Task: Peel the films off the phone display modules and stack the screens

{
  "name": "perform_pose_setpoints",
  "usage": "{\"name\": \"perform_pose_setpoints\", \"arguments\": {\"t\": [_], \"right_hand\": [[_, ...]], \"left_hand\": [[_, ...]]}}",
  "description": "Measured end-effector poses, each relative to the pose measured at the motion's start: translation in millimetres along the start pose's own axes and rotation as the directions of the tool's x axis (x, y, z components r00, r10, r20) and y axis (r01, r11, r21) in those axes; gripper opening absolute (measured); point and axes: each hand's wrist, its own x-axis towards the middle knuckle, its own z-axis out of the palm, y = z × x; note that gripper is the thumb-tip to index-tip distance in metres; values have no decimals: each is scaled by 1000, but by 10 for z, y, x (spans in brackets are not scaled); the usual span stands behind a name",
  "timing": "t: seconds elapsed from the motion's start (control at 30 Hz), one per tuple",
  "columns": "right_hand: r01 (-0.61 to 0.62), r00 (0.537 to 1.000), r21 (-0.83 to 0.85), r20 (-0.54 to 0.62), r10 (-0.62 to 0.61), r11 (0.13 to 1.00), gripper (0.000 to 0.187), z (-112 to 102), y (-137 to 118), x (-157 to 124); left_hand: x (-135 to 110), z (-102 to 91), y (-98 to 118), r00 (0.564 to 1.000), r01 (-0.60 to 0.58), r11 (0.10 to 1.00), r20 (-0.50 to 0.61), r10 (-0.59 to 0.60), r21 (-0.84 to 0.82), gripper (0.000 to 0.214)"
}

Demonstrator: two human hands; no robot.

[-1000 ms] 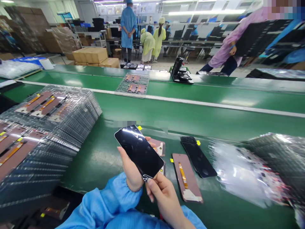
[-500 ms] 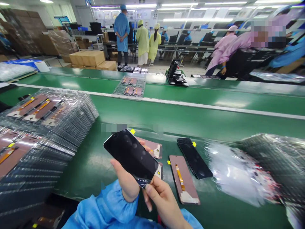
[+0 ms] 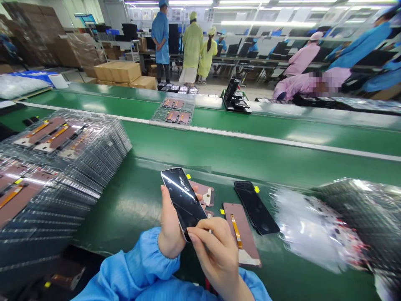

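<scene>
A black glossy phone screen (image 3: 183,195) with a pale edge lies tilted in my left hand (image 3: 171,230), the thumb along its near left side and the fingertips showing at its right. My right hand (image 3: 217,246) is pinched at the screen's lower end, its thumb and forefinger touching the corner. Whatever sits between those fingertips is hidden. On the green mat right of my hands lies a brown-backed screen panel (image 3: 244,246) with an orange flex cable. Beyond it lie stacked black screens (image 3: 257,209) with a yellow tab. Another brown-backed panel (image 3: 205,194) is partly behind my left fingers.
Tall stacks of clear plastic trays (image 3: 90,159) holding panels rise at the left. Clear plastic sheets (image 3: 310,230) and more trays (image 3: 366,205) lie at the right. Across the green belt are a tray of panels (image 3: 173,112) and a black fixture (image 3: 234,98). Several people stand or bend beyond.
The phone screen has turned more upright and shifted right in my left hand, now catching light. My right hand has moved up at its lower end; a dark flap there no longer shows.
</scene>
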Motion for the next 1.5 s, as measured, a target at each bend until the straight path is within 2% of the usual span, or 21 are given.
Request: {"name": "perform_pose_setpoints", "arguments": {"t": [0.1,0.23,0.33,0.4,0.47,0.8,1.1,1.27,1.4,1.5], "right_hand": [[-9,1000,-28,1,9,1000,16,-17,-19,17],[-8,1000,-67,-4,8,998,15,-51,-32,19],[-10,1000,-137,-1,10,990,12,-86,-44,17],[-7,1000,-165,18,10,986,11,-109,-57,14],[-4,1000,-176,21,8,984,10,-125,-73,11],[21,1000,-187,5,-20,982,12,-110,-114,7],[-19,1000,-171,-25,15,985,9,-68,-106,2],[-5,999,-146,-42,-1,989,8,-39,-86,-41],[49,998,-136,-38,-55,989,9,-23,-54,-90],[104,992,-161,-58,-115,982,11,-17,-45,-95]], "left_hand": [[4,-6,16,988,152,987,24,-154,52,80],[45,-35,20,955,273,961,111,-276,40,77],[100,-71,-6,878,418,908,248,-409,19,74],[129,-93,-27,824,475,880,341,-453,21,73],[140,-106,-37,807,481,876,372,-459,36,74],[90,-83,-5,811,419,900,397,-429,118,77],[158,-139,-24,778,509,858,391,-491,65,79],[146,-145,0,793,463,883,408,-452,79,82],[119,-177,19,754,449,890,505,-421,72,83],[98,-192,31,697,469,877,565,-441,107,86]]}}
